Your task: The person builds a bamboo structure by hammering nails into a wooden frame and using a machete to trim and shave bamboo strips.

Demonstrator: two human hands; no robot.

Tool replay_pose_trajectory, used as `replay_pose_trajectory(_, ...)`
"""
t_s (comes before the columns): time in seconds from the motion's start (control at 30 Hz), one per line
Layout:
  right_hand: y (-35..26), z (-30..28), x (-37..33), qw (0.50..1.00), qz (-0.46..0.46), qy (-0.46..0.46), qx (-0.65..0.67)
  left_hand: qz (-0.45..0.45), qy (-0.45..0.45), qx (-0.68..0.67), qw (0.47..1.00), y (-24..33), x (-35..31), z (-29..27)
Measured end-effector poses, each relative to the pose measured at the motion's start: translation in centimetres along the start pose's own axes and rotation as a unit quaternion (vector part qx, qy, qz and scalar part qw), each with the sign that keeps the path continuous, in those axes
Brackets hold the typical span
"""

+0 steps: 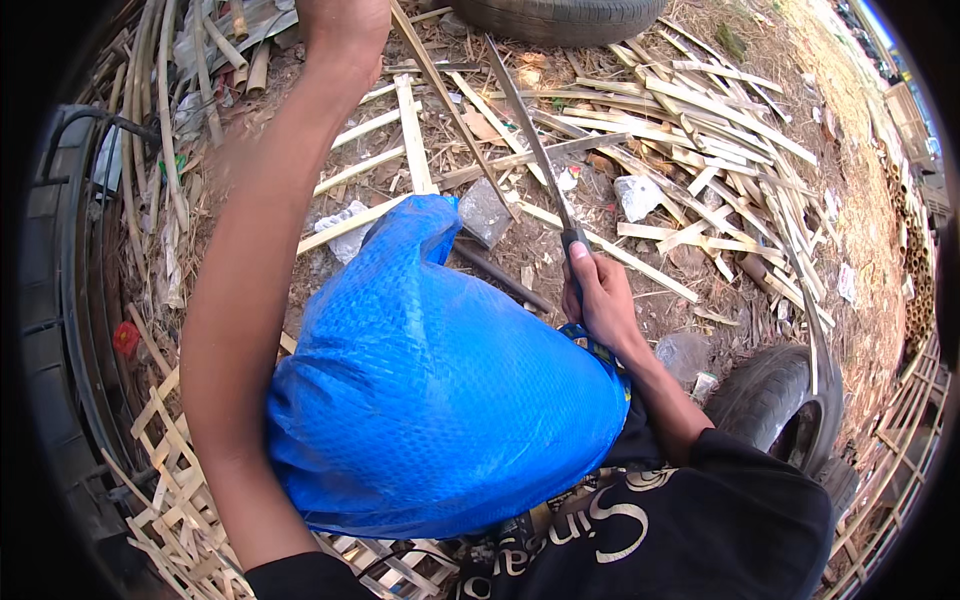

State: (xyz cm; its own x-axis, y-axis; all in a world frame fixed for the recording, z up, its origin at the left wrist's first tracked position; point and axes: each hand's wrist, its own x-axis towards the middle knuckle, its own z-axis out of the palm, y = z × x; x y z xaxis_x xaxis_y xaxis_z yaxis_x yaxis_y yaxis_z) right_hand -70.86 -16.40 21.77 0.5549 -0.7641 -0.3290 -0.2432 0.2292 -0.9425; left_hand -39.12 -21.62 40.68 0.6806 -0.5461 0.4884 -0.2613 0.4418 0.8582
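Observation:
My right hand (603, 298) is closed round the dark handle of a machete (532, 135). Its long, narrow blade points up and away, slightly to the left. At the upper edge, my left hand (345, 35) is raised far forward, its fingers cut off by the picture's edge. Right beside it a thin bamboo strip (455, 108) slants down toward the ground; whether the fingers grip it is hidden. A blue woven plastic sheet (450, 370) covers my lap, between my two arms.
Split bamboo strips (700, 150) lie heaped at the right. One tyre (560, 18) lies far ahead, another tyre (775, 405) stands at my right. A grey block (487, 213) sits beyond the sheet. Woven bamboo lattice (190, 490) is at lower left, bamboo poles (165, 120) at upper left.

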Motion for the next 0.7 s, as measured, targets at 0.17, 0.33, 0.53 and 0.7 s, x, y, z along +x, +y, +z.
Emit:
replay_pose_trajectory(0.17,0.2,0.5,-0.4,0.999,0.030,-0.018,0.002,-0.009,-0.017,0.060,0.998,0.8,0.4,-0.5)
replay_pose_trajectory(0.33,-0.5,0.7,-0.8,0.999,0.037,0.001,0.037,0.004,-0.043,0.128,0.991,1.7,0.1,-0.3)
replay_pose_trajectory(0.53,-2.8,1.5,-1.7,0.992,-0.092,-0.003,0.084,0.021,-0.077,0.095,0.992,2.4,-0.6,-0.4)
replay_pose_trajectory(0.7,-0.7,1.7,-0.6,0.999,0.018,-0.047,-0.021,0.093,-0.019,0.131,0.987,2.6,-1.7,1.0)
